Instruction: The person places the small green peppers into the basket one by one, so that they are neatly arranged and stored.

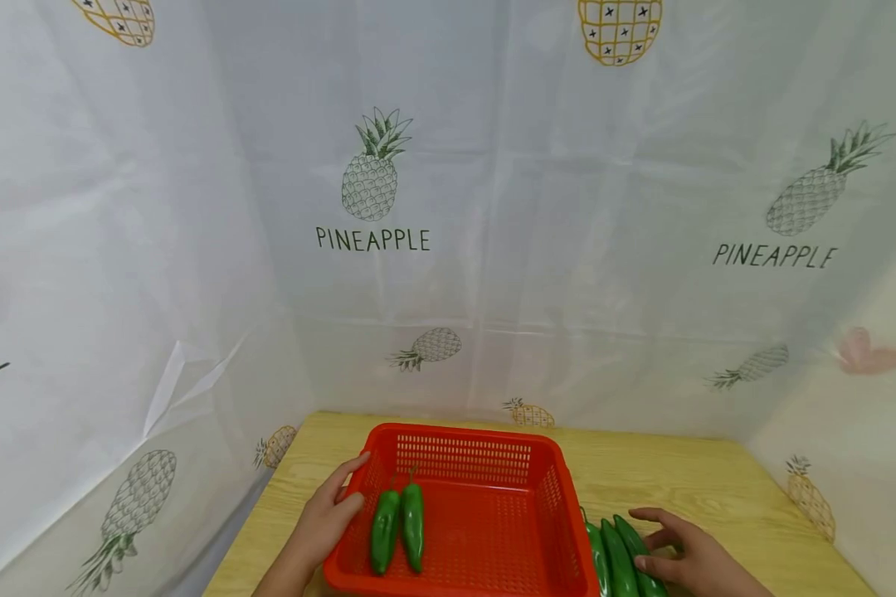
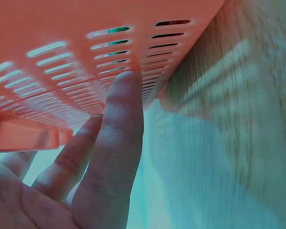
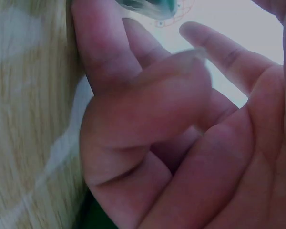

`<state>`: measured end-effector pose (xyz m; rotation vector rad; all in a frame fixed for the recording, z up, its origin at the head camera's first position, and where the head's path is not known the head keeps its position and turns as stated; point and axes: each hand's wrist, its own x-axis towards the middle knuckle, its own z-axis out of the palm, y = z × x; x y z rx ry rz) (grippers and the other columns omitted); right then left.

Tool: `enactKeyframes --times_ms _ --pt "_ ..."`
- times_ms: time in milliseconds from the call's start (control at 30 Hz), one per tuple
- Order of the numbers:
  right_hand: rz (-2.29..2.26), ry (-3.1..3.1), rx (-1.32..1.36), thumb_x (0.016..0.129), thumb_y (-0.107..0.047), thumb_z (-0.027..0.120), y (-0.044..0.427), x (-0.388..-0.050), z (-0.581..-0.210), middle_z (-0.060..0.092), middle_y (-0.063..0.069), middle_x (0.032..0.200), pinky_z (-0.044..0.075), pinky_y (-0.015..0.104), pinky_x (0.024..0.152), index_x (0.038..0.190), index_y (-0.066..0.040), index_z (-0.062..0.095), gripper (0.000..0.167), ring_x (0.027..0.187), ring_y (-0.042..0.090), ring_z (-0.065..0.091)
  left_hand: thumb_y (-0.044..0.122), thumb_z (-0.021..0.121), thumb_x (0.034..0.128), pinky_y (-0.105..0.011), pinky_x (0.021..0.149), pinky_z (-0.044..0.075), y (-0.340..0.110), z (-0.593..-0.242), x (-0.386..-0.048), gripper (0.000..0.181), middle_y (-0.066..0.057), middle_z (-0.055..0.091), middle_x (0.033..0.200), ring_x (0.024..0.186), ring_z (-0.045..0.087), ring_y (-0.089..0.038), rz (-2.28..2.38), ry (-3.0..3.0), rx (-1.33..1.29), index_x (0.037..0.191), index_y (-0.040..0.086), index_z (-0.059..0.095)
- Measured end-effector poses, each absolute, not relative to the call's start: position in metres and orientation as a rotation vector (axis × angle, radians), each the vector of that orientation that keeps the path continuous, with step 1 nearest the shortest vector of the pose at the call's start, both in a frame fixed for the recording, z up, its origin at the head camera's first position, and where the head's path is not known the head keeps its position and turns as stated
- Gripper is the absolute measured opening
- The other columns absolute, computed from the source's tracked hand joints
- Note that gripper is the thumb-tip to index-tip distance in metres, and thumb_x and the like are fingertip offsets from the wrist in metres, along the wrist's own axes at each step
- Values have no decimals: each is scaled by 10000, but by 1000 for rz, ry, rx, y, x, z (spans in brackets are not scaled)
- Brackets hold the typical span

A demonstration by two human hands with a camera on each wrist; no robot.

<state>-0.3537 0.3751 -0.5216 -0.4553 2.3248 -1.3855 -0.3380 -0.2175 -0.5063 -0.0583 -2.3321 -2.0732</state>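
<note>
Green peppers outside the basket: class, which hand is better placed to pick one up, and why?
Probably the right hand: it is right beside the green peppers, with its fingertips close to the outermost one. The left hand is across the red basket, at its opposite rim.

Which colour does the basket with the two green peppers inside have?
The basket is bright red; the head view shows this best.

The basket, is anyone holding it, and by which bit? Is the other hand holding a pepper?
The left hand holds the basket by its left rim. The right hand is at the green peppers; whether it grips one can't be told.
</note>
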Motion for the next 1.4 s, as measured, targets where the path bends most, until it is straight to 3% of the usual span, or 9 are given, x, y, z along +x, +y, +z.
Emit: enactKeyframes --times_ms 133,600,967,1400 --pt "-1372 2334 -458 1055 -192 651 375 -353 -525 684 145 1210 601 534 800 1584 83 322 682 1077 362 667 109 571 974 -496 680 645 -218 -506 -337 663 -243 679 1278 928 744 -342 -2079 -2335 -57 1614 235 451" --pt "-1415 2268 -563 1071 -136 599 384 -354 -536 693 155 1205 609 369 752 1545 138 321 615 986 266 720 117 551 1004 -523 692 642 -219 -517 -339 659 -248 663 1300 956 741 -359 -2140 -2321 -87 1640 197 402" --pt "-1415 2290 -582 1063 -139 614 380 -360 -533 700 151 1183 614 373 742 1539 139 331 620 959 287 728 102 555 986 -524 669 639 -220 -511 -340 675 -260 669 1289 937 744 -368 -2129 -2298 -103 1638 193 407" --pt "-1442 2229 -693 1074 -110 581 382 -367 -538 711 156 1154 604 323 758 1535 115 353 561 979 209 733 105 545 985 -534 676 638 -222 -516 -345 685 -248 675 1280 941 746 -362 -2144 -2304 -115 1647 183 385"
